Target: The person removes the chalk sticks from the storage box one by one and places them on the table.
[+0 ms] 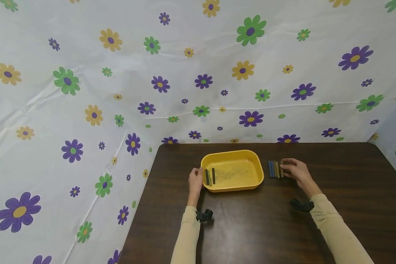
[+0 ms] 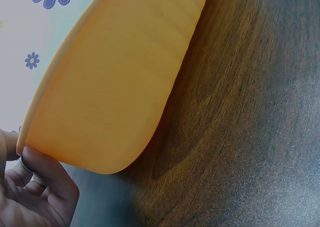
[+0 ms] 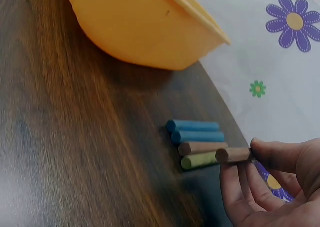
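My left hand (image 1: 195, 181) pinches the left rim of a yellow plastic tub (image 1: 237, 172); the left wrist view shows thumb and fingers on its edge. Along the tub's left side inside lie two black chalk sticks (image 1: 213, 176) with a yellow-green one (image 1: 209, 178) between them. Right of the tub, my right hand (image 1: 298, 172) pinches a brown chalk stick (image 3: 235, 155) between thumb and fingers. Beside it lies a short row: two blue chalk sticks (image 3: 200, 137), a brown chalk stick (image 3: 200, 147) and a yellow-green chalk stick (image 3: 197, 160).
A dark wood-grain table (image 1: 244, 227) carries everything. Behind it and to the left hangs a white cloth (image 1: 184, 73) printed with flowers. Each wrist wears a black strap mount (image 1: 301, 206).
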A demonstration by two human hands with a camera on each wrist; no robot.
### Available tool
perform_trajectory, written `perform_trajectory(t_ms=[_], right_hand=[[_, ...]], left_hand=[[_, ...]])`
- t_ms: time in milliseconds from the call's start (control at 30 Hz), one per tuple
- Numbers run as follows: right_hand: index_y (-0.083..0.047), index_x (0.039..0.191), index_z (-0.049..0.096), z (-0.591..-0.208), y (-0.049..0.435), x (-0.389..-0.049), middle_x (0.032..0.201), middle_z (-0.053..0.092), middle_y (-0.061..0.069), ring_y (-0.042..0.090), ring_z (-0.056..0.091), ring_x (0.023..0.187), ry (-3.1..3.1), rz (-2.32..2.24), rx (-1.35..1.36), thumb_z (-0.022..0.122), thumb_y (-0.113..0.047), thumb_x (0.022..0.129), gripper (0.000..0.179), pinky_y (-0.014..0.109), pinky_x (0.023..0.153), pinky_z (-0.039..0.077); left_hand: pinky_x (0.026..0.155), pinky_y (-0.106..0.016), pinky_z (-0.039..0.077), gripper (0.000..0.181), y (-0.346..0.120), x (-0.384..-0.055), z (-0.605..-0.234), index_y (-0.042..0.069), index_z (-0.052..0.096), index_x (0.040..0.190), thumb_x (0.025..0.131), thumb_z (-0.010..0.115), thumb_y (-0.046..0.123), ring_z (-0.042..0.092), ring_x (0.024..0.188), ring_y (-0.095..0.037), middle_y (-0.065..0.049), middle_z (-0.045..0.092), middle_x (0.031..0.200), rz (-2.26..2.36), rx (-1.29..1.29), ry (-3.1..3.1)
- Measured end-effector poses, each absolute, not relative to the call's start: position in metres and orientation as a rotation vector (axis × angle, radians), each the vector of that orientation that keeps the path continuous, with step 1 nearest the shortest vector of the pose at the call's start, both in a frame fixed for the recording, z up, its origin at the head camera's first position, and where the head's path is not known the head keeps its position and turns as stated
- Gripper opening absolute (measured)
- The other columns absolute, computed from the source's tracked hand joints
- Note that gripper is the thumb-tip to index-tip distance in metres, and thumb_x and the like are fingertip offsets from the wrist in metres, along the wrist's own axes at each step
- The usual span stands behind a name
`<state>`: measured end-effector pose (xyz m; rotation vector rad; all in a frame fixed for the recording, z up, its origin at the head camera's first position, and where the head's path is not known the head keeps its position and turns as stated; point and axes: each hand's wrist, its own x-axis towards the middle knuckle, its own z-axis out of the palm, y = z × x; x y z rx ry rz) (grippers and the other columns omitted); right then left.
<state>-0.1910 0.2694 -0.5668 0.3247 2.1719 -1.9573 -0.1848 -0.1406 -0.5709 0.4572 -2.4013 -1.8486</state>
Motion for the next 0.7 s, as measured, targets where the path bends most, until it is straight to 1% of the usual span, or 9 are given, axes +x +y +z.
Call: perform_trajectory(t_ms=[133, 267, 400, 433, 500, 567, 667, 700], right_hand=[[0.011, 0.152, 0.038, -0.5696, 0.2741, -0.1893, 0.104, 0.061, -0.015, -0.008, 0.063, 0.086, 2.21, -1.939, 0.326, 0.063, -0.016, 0.106, 0.059, 0.025, 0.08, 0.058], [0.011, 0.152, 0.038, -0.5731, 0.2768, -0.1886, 0.103, 0.064, -0.014, -0.007, 0.063, 0.085, 2.255, -1.913, 0.325, 0.061, -0.015, 0.106, 0.057, 0.026, 0.08, 0.059], [0.013, 0.151, 0.039, -0.5762, 0.2766, -0.1881, 0.104, 0.067, -0.009, -0.005, 0.064, 0.082, 2.305, -1.883, 0.335, 0.059, -0.012, 0.106, 0.055, 0.027, 0.079, 0.059], [0.013, 0.15, 0.04, -0.5766, 0.2758, -0.1881, 0.104, 0.069, -0.006, -0.005, 0.064, 0.082, 2.321, -1.876, 0.339, 0.059, -0.011, 0.106, 0.053, 0.027, 0.078, 0.059], [0.013, 0.149, 0.041, -0.576, 0.2734, -0.1879, 0.111, 0.071, 0.006, -0.005, 0.063, 0.082, 2.36, -1.848, 0.341, 0.058, -0.009, 0.106, 0.051, 0.027, 0.078, 0.059], [0.014, 0.148, 0.043, -0.5754, 0.2711, -0.1881, 0.119, 0.069, 0.019, -0.005, 0.062, 0.083, 2.396, -1.819, 0.341, 0.058, -0.009, 0.106, 0.05, 0.028, 0.078, 0.059], [0.014, 0.146, 0.045, -0.5759, 0.2693, -0.189, 0.129, 0.063, 0.029, -0.005, 0.06, 0.084, 2.43, -1.794, 0.339, 0.058, -0.008, 0.105, 0.048, 0.028, 0.078, 0.059], [0.014, 0.146, 0.046, -0.5768, 0.2692, -0.1895, 0.129, 0.063, 0.03, -0.005, 0.06, 0.084, 2.438, -1.791, 0.339, 0.059, -0.008, 0.105, 0.048, 0.028, 0.078, 0.059]], left_hand=[[0.051, -0.027, 0.037, 0.031, -0.1403, -0.1847, -0.5705, -0.004, 0.06, 0.102, 0.111, 0.053, 0.025, 0.04, 0.052, -0.013, -0.001, 0.042, 0.066, -1.862, 0.453, -2.398], [0.051, -0.027, 0.038, 0.031, -0.1399, -0.185, -0.5708, -0.003, 0.06, 0.101, 0.111, 0.053, 0.025, 0.04, 0.053, -0.013, -0.001, 0.042, 0.067, -1.861, 0.452, -2.396], [0.051, -0.027, 0.038, 0.031, -0.1395, -0.1847, -0.5712, -0.001, 0.06, 0.1, 0.11, 0.054, 0.026, 0.041, 0.053, -0.012, -0.001, 0.042, 0.068, -1.853, 0.461, -2.398], [0.051, -0.027, 0.038, 0.031, -0.1393, -0.1845, -0.5715, -0.001, 0.06, 0.1, 0.11, 0.054, 0.027, 0.041, 0.053, -0.012, -0.001, 0.042, 0.068, -1.85, 0.461, -2.399], [0.051, -0.027, 0.038, 0.031, -0.139, -0.1844, -0.5719, -0.001, 0.061, 0.1, 0.11, 0.054, 0.027, 0.041, 0.053, -0.012, -0.001, 0.042, 0.068, -1.842, 0.463, -2.4], [0.051, -0.027, 0.038, 0.031, -0.1387, -0.1843, -0.5714, -0.001, 0.061, 0.1, 0.11, 0.054, 0.027, 0.041, 0.054, -0.013, -0.001, 0.043, 0.068, -1.836, 0.466, -2.401], [0.051, -0.027, 0.038, 0.031, -0.1382, -0.1847, -0.5714, -0.001, 0.062, 0.1, 0.11, 0.054, 0.027, 0.042, 0.054, -0.013, -0.001, 0.043, 0.069, -1.834, 0.475, -2.401], [0.051, -0.027, 0.038, 0.031, -0.138, -0.1848, -0.5714, -0.001, 0.062, 0.1, 0.11, 0.054, 0.027, 0.042, 0.054, -0.013, -0.001, 0.044, 0.069, -1.835, 0.475, -2.4]])
